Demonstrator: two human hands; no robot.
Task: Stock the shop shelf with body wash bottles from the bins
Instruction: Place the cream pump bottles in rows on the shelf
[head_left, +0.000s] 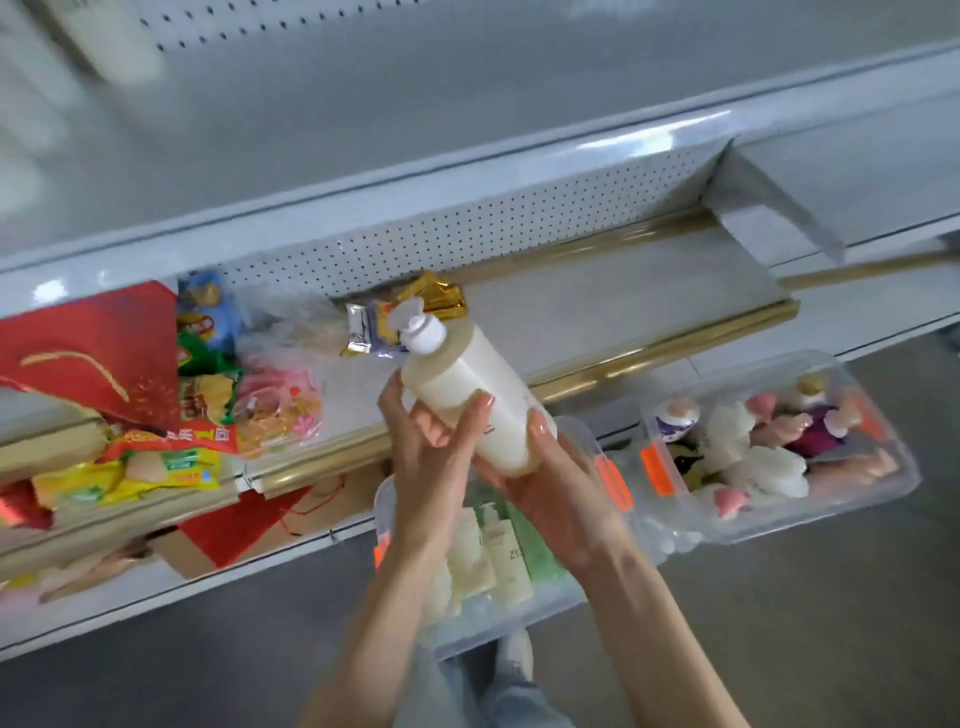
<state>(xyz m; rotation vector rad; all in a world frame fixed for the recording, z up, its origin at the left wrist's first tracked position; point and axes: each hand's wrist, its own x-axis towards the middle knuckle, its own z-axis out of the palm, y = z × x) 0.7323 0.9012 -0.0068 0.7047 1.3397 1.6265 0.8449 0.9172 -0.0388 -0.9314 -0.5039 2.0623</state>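
A cream-white body wash bottle (467, 379) with a white pump top is tilted over the front edge of the shelf (623, 306), pump pointing away from me. My left hand (431, 447) holds its lower side, fingers wrapped against it. My right hand (550, 483) cups the bottle's base from below. Under my hands stands a clear bin (395, 499) with several more pale bottles lying in it.
Snack bags and red packets (156, 374) crowd the shelf's left part. A gold-foil pack (415, 306) lies behind the bottle's pump. A second clear bin (883, 499) of mixed pink and white bottles sits to the right on the floor. The shelf has a gold front rail (649, 358).
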